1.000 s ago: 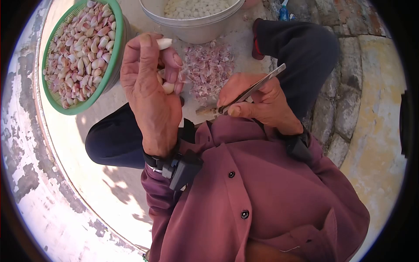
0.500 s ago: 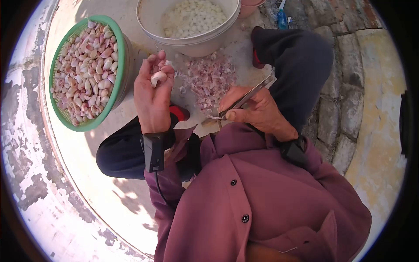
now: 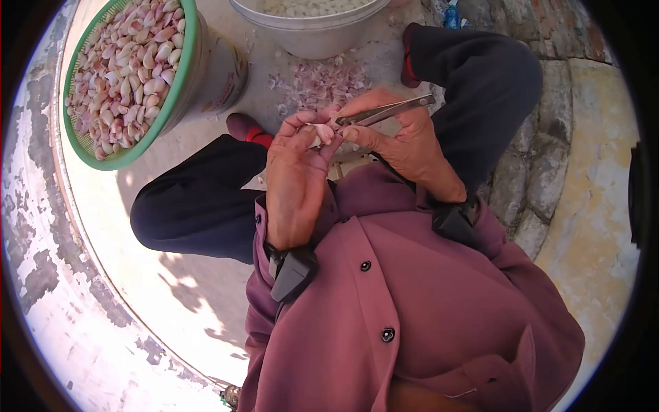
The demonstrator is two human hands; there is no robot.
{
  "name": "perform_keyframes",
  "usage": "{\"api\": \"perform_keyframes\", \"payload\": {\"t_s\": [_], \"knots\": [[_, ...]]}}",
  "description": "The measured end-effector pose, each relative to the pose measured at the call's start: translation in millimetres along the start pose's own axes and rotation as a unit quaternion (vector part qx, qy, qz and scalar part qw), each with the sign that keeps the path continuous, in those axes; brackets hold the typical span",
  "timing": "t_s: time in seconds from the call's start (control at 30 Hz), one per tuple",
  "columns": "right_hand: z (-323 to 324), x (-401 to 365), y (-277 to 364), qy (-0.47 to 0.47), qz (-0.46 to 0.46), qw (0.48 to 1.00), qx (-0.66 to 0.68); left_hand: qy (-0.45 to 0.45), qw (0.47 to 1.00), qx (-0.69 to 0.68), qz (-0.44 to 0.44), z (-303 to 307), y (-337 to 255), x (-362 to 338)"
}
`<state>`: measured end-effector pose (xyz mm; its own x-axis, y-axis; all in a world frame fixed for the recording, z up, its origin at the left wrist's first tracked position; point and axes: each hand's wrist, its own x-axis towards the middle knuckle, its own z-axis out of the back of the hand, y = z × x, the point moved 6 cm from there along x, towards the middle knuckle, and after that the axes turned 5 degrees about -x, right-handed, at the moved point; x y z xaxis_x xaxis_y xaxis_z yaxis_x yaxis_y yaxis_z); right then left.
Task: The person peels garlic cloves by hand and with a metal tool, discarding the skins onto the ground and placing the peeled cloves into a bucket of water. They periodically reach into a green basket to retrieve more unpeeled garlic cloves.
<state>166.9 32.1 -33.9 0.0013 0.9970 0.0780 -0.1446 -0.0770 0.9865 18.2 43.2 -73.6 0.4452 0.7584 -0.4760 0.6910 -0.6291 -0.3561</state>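
Left hand gripping garlic clove in fingers; right hand gripping tweezers, fingers closed; basket sitting toward left edge of floor.

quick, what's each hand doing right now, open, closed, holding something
Left hand: closed, holding a garlic clove.
Right hand: closed, holding metal tweezers.

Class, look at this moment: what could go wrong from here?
The tweezers in the right hand are right beside the fingers of the left hand, so they might nip skin.
The garlic clove is small and held between the left fingers, so it could slip and drop.
The basket is heaped with cloves; a knock might spill some.
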Motion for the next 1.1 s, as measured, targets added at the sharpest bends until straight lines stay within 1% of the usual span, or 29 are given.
{"api": "perform_keyframes", "payload": {"t_s": [0.03, 0.07, 0.13, 0.17, 0.23, 0.3, 0.37, 0.43, 0.5, 0.57, 0.63, 0.67, 0.73, 0.77, 0.8, 0.83, 0.87, 0.93, 0.97, 1.0, 1.03, 1.07, 1.1], "knots": [[-1, 0, 7, -0.006, 0.028, 0.999, -0.020, -0.017, 1.000, 0.004, -0.023, -2, -2, -3], [0, -1, 8, -0.005, 0.027, 0.999, -0.020, -0.034, 0.998, 0.008, -0.047, -3, -4, -6], [-1, -3, 20, -0.001, 0.108, 0.985, -0.136, -0.047, 0.998, 0.019, -0.045, -5, -4, -6], [-2, -3, 22, 0.001, 0.108, 0.985, -0.136, -0.060, 0.997, 0.031, -0.043, -5, -3, -7], [-6, -5, 28, 0.018, 0.120, 0.969, -0.216, -0.065, 0.995, 0.048, -0.050, -10, -1, -9], [-5, -7, 24, 0.014, 0.119, 0.969, -0.215, -0.070, 0.994, 0.066, -0.056, -12, 1, -9], [-4, -7, 23, 0.011, 0.119, 0.970, -0.211, -0.055, 0.993, 0.086, -0.067, -13, 1, -7], [-2, -7, 21, 0.010, 0.080, 0.979, -0.188, -0.055, 0.991, 0.099, -0.078, -17, 1, -9], [-1, -6, 22, -0.003, 0.091, 0.976, -0.196, -0.053, 0.989, 0.111, -0.087, -18, 1, -6], [2, -8, 24, -0.015, 0.099, 0.974, -0.204, -0.044, 0.983, 0.150, -0.098, -20, 1, -6], [4, -5, 17, 0.009, 0.055, 0.992, -0.113, -0.029, 0.983, 0.155, -0.089, -22, 3, -7], [4, -6, 17, 0.009, 0.055, 0.992, -0.112, -0.015, 0.984, 0.160, -0.081, -24, 5, -8], [5, -7, 4, -0.004, -0.036, 0.998, 0.044, -0.008, 0.982, 0.169, -0.084, -25, 6, -7], [7, -7, 4, -0.005, -0.036, 0.998, 0.045, 0.000, 0.980, 0.178, -0.087, -26, 6, -7], [8, -7, -3, 0.001, -0.090, 0.986, 0.141, 0.000, 0.980, 0.178, -0.086, -27, 5, -6], [8, -9, -9, 0.006, -0.145, 0.961, 0.235, 0.018, 0.984, 0.159, -0.073, -32, 4, -7], [10, -10, -14, 0.005, -0.146, 0.961, 0.234, 0.037, 0.988, 0.140, -0.061, -35, 3, -6], [11, -10, -27, -0.009, -0.160, 0.942, 0.293, 0.030, 0.992, 0.112, -0.056, -32, 1, -5], [11, -9, -28, -0.009, -0.160, 0.943, 0.293, 0.023, 0.995, 0.085, -0.051, -30, -1, -4], [14, -7, -26, -0.038, -0.131, 0.952, 0.275, 0.023, 0.995, 0.085, -0.052, -25, -3, -4], [17, -6, -23, -0.066, -0.103, 0.959, 0.257, 0.003, 0.988, 0.134, -0.071, -16, -6, -5], [16, -6, -22, -0.066, -0.104, 0.958, 0.258, -0.018, 0.979, 0.182, -0.090, -11, -9, -7], [16, -6, -20, -0.067, -0.103, 0.969, 0.215, -0.019, 0.979, 0.182, -0.090, -12, -8, -10]]}}
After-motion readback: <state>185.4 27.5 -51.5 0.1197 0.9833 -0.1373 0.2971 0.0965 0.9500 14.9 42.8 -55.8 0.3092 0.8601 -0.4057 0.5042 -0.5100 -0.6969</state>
